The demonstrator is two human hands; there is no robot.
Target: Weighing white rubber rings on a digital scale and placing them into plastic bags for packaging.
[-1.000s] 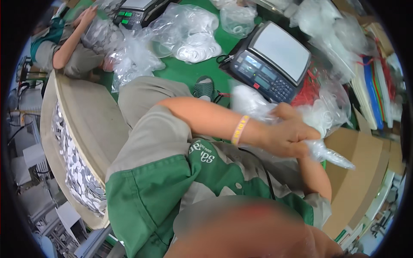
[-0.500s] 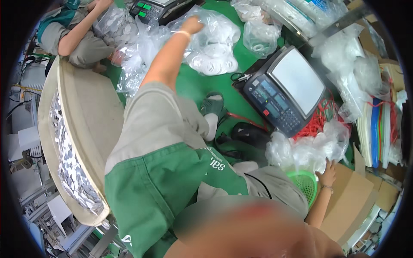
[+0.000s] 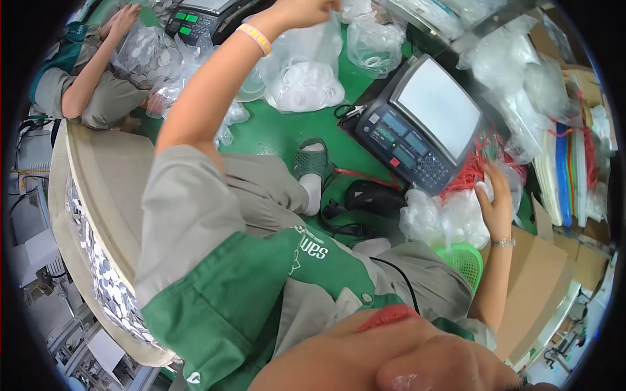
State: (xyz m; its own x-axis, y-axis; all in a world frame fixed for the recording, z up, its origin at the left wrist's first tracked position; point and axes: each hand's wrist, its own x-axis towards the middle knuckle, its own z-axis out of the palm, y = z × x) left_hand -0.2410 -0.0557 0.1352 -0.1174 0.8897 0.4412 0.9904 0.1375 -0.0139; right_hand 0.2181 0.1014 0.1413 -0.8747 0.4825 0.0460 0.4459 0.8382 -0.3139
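My left hand reaches far forward at the top edge, a yellow band on its wrist. It is shut on the top of a clear plastic bag of white rings, which hangs over the green floor. My right hand, with a bracelet at the wrist, lies with fingers spread on a heap of small clear bags. That heap sits beside a tangle of red ties, just right of a dark weighing scale.
A green mesh basket and a cardboard box sit by my right arm. Another person handles bags at the top left near a second scale. A round tray of silver discs stands at the left.
My left arm swung from the bag at my right side up to the far pile and gripped a bag of rings. My right hand moved onto the bag heap beside the scale.
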